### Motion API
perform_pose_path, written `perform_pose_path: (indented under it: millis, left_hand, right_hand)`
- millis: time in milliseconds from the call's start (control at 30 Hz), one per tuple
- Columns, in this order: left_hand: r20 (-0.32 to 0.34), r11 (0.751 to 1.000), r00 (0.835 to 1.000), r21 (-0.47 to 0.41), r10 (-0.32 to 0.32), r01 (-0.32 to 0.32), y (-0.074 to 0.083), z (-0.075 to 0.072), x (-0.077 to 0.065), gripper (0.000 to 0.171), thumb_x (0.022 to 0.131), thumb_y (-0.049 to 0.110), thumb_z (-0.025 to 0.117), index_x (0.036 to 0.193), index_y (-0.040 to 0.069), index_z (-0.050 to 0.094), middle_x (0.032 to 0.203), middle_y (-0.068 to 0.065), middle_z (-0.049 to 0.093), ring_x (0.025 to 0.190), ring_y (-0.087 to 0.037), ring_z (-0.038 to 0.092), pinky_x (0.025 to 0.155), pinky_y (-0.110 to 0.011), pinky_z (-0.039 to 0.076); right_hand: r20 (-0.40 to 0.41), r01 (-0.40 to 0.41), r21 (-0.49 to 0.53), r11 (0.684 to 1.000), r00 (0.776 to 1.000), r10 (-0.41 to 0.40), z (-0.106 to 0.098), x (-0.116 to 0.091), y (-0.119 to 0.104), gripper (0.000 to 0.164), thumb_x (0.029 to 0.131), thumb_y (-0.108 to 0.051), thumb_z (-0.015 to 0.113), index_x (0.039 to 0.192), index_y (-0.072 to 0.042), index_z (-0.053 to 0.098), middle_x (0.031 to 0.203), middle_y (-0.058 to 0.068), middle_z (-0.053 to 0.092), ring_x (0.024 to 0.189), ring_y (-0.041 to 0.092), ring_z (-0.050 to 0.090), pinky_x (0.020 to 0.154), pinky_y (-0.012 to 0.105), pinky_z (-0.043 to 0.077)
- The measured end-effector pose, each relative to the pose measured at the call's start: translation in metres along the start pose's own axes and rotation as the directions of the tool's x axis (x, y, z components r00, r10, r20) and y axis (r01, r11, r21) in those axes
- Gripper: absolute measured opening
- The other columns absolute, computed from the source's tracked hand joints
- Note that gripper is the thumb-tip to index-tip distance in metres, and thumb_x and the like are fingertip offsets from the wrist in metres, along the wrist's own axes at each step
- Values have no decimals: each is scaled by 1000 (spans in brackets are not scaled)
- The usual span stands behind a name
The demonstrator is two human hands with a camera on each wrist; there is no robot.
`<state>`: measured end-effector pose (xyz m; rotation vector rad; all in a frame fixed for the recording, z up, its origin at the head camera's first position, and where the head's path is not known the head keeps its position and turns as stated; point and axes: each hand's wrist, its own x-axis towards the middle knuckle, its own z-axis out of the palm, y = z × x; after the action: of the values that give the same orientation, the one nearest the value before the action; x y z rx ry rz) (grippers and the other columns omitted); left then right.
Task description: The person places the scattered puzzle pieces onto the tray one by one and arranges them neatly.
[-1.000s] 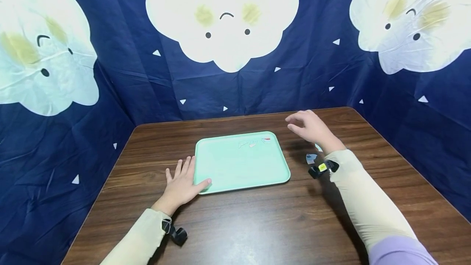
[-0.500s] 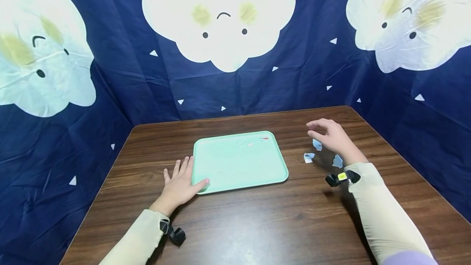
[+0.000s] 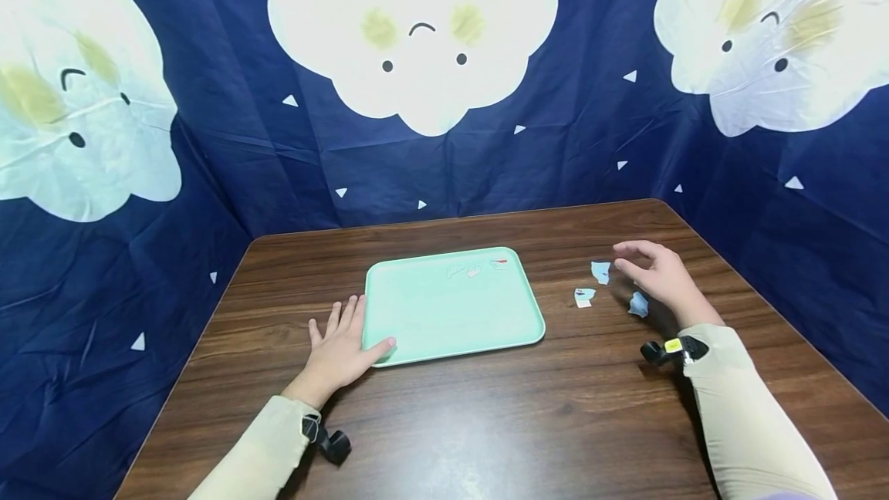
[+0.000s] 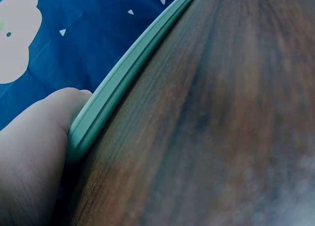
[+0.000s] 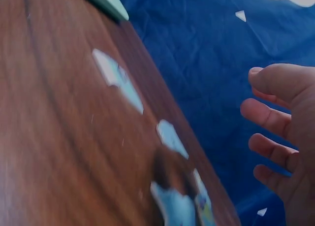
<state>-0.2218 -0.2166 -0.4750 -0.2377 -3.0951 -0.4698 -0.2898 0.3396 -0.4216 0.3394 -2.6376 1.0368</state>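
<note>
My left hand (image 3: pixel 343 357) rests at the left end of a mint-green tray (image 3: pixel 451 315), its thumb over the rim and its other fingers spread beside it. In the left wrist view, the thumb (image 4: pixel 47 122) lies against the tray's edge (image 4: pixel 113 88). My right hand (image 3: pixel 660 272) hovers over the right side of the table, fingers loosely bent and holding nothing. Below and left of it lie small flat jigsaw-like pieces: a blue-and-white one (image 3: pixel 585 297), a light-blue one (image 3: pixel 600 272) and another blue one (image 3: pixel 638 304). The right wrist view also shows a blue-and-yellow piece (image 5: pixel 203 201).
Pale flat pieces (image 3: pixel 474 271), one with a red mark (image 3: pixel 499 262), lie along the tray's far right side. The brown wooden table (image 3: pixel 458 423) ends at a dark-blue curtain (image 3: pixel 389 168) printed with clouds.
My right hand has moved from beside the tray's far right corner to the right and nearer, uncovering the blue pieces. The left hand has stayed on the tray.
</note>
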Motion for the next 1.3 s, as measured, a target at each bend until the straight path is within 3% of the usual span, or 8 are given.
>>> perform_pose_path:
  millis: [67, 167, 267, 367, 467, 633, 900, 1300]
  left_hand:
    - [1, 1000, 1000, -1, 2, -2, 0, 0, 0, 113, 89, 84, 39, 163, 4, 9, 168, -21, 11, 153, -45, 3, 109, -77, -9]
    - [0, 1000, 1000, 1, 1, -1, 0, 0, 0, 113, 89, 84, 39, 163, 4, 9, 168, -21, 11, 153, -45, 3, 109, -77, -9]
    - [2, 1000, 1000, 3, -2, 2, -1, 1, 1, 113, 89, 84, 38, 163, 4, 9, 168, -21, 11, 153, -45, 3, 109, -77, -9]
    - [4, 1000, 1000, 5, -4, 4, -1, 1, 1, 113, 88, 85, 37, 163, 4, 9, 168, -21, 10, 153, -45, 2, 109, -77, -9]
    - [2, 1000, 1000, 8, -5, 5, -1, 2, 1, 113, 88, 85, 38, 163, 4, 9, 168, -21, 11, 153, -46, 3, 109, -77, -9]
    - [3, 1000, 1000, 8, -7, 7, -2, 2, 1, 113, 88, 85, 38, 163, 5, 9, 168, -20, 10, 153, -45, 3, 109, -77, -9]
    - [5, 1000, 1000, 9, -8, 8, -2, 2, 0, 114, 88, 86, 38, 163, 5, 10, 168, -20, 10, 153, -45, 3, 109, -77, -9]
    - [0, 1000, 1000, 16, -6, 6, -3, 0, 1, 113, 88, 84, 40, 163, 5, 11, 168, -20, 11, 153, -45, 4, 110, -77, -7]
  right_hand:
    - [-1, -11, 0, 1000, 1000, 11, -2, -4, 7, 30, 98, -18, 68, 123, -1, 67, 120, 23, 69, 108, 42, 63, 89, 55, 50]
    - [3, -12, 10, 1000, 1000, 12, -4, -9, 16, 30, 98, -17, 69, 122, 1, 67, 120, 24, 69, 108, 37, 65, 89, 38, 54]
    - [9, -12, 47, 999, 1000, 11, -4, -15, 26, 29, 97, -15, 70, 121, 2, 68, 118, 25, 69, 100, 17, 67, 81, 17, 50]
    - [14, -8, 58, 998, 1000, 7, -2, -20, 36, 29, 96, -15, 71, 120, 2, 69, 115, 24, 70, 94, -2, 61, 78, 10, 44]
    - [30, 5, 59, 998, 1000, -7, 2, -24, 42, 31, 94, -14, 73, 120, 2, 69, 115, 24, 70, 87, 3, 60, 74, 15, 45]
    - [33, 38, 28, 999, 999, -39, 5, -31, 51, 33, 90, -16, 78, 119, 0, 71, 124, 24, 64, 112, 25, 52, 90, 18, 37]
    - [92, 29, 70, 997, 995, -36, 1, -41, 56, 42, 82, -13, 82, 120, 0, 68, 136, 33, 52, 132, 53, 32, 102, 71, 25]
    - [105, 92, -15, 996, 990, -90, -1, -44, 56, 49, 75, -16, 87, 119, -5, 70, 130, 30, 60, 127, 53, 36, 99, 69, 23]
